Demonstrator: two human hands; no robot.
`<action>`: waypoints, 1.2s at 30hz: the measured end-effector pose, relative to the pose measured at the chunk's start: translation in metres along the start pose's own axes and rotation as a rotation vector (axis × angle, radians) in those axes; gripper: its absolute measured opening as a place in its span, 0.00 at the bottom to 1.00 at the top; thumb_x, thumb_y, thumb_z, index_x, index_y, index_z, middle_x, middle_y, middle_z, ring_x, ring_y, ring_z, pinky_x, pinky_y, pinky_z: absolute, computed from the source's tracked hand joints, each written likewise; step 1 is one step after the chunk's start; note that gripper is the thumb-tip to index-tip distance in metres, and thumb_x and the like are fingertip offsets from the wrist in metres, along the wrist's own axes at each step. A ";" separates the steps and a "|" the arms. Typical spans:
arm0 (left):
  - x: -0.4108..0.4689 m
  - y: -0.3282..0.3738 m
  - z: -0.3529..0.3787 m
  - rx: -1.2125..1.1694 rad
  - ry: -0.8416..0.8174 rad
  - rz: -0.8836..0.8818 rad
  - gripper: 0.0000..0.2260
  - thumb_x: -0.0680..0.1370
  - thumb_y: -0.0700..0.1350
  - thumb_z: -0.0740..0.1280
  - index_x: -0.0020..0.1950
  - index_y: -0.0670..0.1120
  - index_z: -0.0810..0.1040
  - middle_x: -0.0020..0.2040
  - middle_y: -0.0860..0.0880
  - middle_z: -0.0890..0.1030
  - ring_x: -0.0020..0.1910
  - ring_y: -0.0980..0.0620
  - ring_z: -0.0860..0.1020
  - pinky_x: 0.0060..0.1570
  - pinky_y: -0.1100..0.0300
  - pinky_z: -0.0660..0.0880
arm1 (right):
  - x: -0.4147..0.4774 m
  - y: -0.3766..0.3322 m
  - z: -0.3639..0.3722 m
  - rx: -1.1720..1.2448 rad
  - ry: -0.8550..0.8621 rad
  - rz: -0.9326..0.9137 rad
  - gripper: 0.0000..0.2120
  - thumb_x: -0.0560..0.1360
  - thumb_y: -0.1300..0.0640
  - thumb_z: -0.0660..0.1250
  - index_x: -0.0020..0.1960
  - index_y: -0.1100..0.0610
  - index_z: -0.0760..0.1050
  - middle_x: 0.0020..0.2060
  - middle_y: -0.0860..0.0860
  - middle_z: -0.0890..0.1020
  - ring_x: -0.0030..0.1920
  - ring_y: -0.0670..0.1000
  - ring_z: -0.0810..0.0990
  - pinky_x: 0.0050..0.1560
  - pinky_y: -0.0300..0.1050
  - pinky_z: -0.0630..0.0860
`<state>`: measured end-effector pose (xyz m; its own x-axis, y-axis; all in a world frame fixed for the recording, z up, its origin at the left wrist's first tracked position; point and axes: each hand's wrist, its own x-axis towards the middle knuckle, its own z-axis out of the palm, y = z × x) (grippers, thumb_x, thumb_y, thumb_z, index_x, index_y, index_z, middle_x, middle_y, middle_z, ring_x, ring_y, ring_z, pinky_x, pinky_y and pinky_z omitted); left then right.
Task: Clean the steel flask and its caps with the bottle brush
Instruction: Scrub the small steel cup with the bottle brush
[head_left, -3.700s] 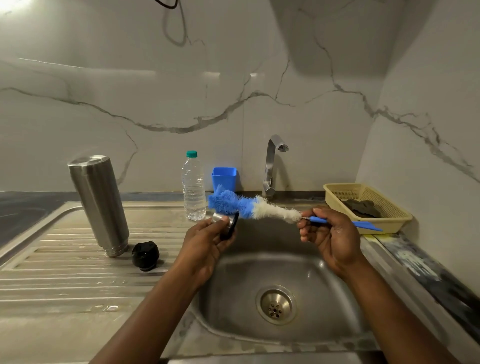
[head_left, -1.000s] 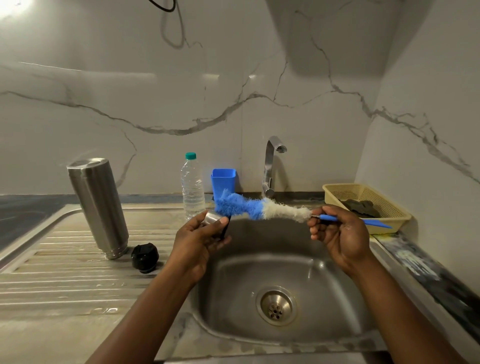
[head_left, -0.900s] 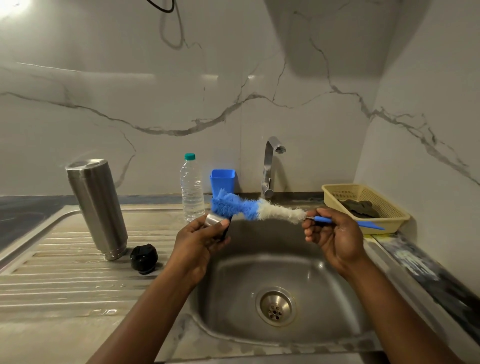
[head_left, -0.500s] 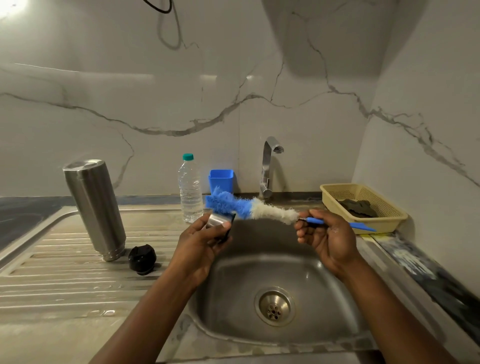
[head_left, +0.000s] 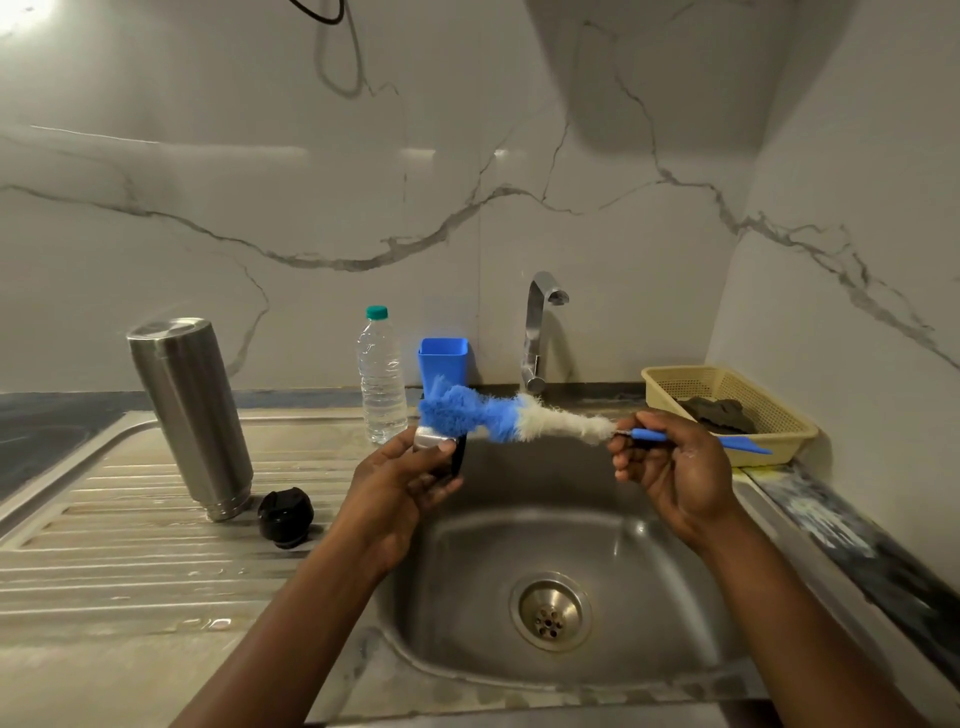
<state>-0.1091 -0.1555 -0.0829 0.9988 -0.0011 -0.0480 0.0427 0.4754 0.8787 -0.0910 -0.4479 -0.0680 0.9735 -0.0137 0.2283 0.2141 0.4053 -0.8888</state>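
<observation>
Water bottle (head_left: 383, 374) beside blue cup (head_left: 443, 358); tap (head_left: 535, 332) behind sink (head_left: 623, 545); yellow basket (head_left: 797, 430) (dark cloth (head_left: 719, 413) inside) at right.

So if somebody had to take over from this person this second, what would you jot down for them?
Left hand grips the steel cap above the sink.
Right hand holds the bottle brush by its blue handle, with the blue bristles at that cap.
Steel flask stands on the drainboard, black cap beside it, neither held.
Done: cannot tell what has been scrubbed.
Left: finish this cap, then likely the black cap and the flask.
</observation>
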 end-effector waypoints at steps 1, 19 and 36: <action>0.000 0.001 -0.001 -0.006 -0.002 0.006 0.24 0.70 0.37 0.75 0.66 0.43 0.81 0.60 0.41 0.87 0.55 0.45 0.87 0.54 0.49 0.85 | 0.000 -0.001 -0.003 0.010 0.014 -0.003 0.18 0.84 0.61 0.55 0.44 0.65 0.81 0.34 0.62 0.82 0.30 0.54 0.80 0.30 0.44 0.80; 0.006 -0.004 -0.001 -0.036 0.014 -0.004 0.26 0.76 0.30 0.71 0.73 0.44 0.78 0.60 0.40 0.86 0.56 0.41 0.87 0.50 0.48 0.86 | 0.003 0.006 -0.002 0.016 0.032 0.040 0.17 0.83 0.61 0.56 0.44 0.66 0.80 0.33 0.61 0.82 0.29 0.53 0.80 0.29 0.44 0.79; 0.001 -0.003 -0.002 0.062 0.020 -0.009 0.29 0.69 0.30 0.77 0.70 0.40 0.76 0.57 0.40 0.87 0.53 0.44 0.88 0.45 0.56 0.85 | 0.001 0.008 -0.001 -0.031 0.010 0.045 0.17 0.84 0.60 0.56 0.47 0.66 0.80 0.35 0.62 0.83 0.30 0.54 0.81 0.30 0.45 0.79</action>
<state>-0.1082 -0.1553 -0.0860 0.9978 0.0132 -0.0650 0.0535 0.4198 0.9060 -0.0879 -0.4459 -0.0754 0.9830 -0.0048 0.1837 0.1719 0.3775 -0.9099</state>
